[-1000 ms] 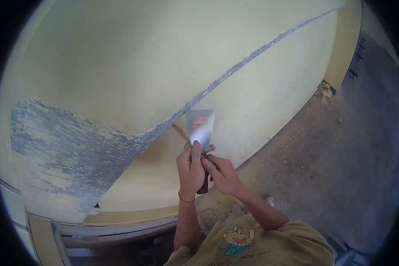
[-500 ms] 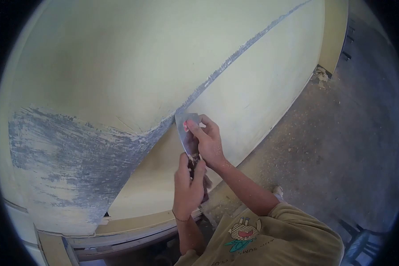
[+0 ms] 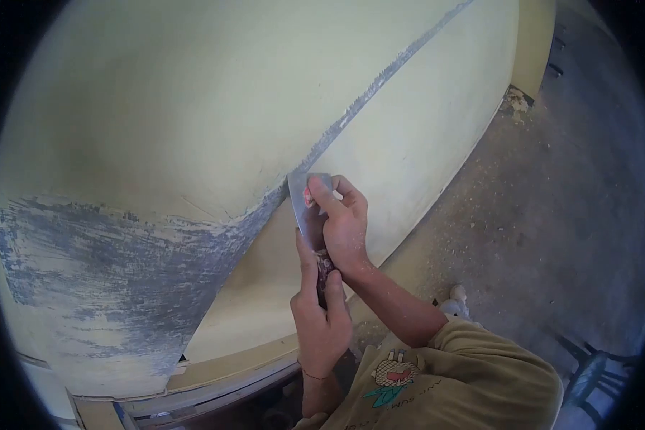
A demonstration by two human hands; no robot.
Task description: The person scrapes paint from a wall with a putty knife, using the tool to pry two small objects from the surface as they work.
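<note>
i note left hand (image 3: 324, 315) closed on scraper (image 3: 307, 208) handle; right hand (image 3: 345, 222) fingers pressing its blade against wall (image 3: 158, 107).

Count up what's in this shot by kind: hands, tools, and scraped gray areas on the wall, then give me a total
Hands: 2, the left hand on the handle and the right hand on the blade
Scrapers: 1, the putty knife
Scraped gray areas on the yellow wall: 2, the large patch and the long diagonal streak
Total: 5

Bright, even daylight; sharp centre, strong fisheye bending and black vignette at edges.
</note>
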